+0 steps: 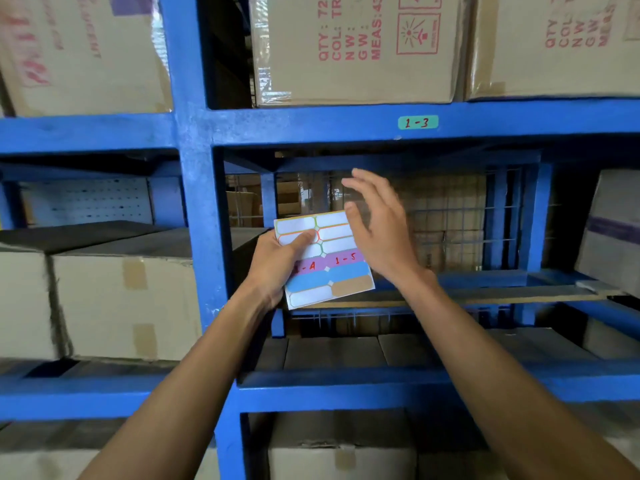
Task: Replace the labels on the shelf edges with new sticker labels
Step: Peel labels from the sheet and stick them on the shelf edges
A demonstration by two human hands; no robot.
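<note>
My left hand [277, 265] grips a sheet of sticker labels [332, 268] at its left edge, thumb pressed on the upper rows. The sheet has empty white slots at the top, a purple row written "1-A" and "1-5", then blue and tan stickers. My right hand [377, 226] hovers just right of the sheet, fingers spread and straight, slightly blurred, holding nothing that I can make out. A green label reading "1-3" [418, 122] is stuck on the blue shelf edge [311, 121] above both hands.
A blue metal rack upright [199, 202] stands left of the hands. Cardboard boxes [356, 46] fill the upper shelf and boxes [121, 306] sit at the left. A wire mesh [450, 216] backs the middle bay. A lower beam [346, 386] crosses under my forearms.
</note>
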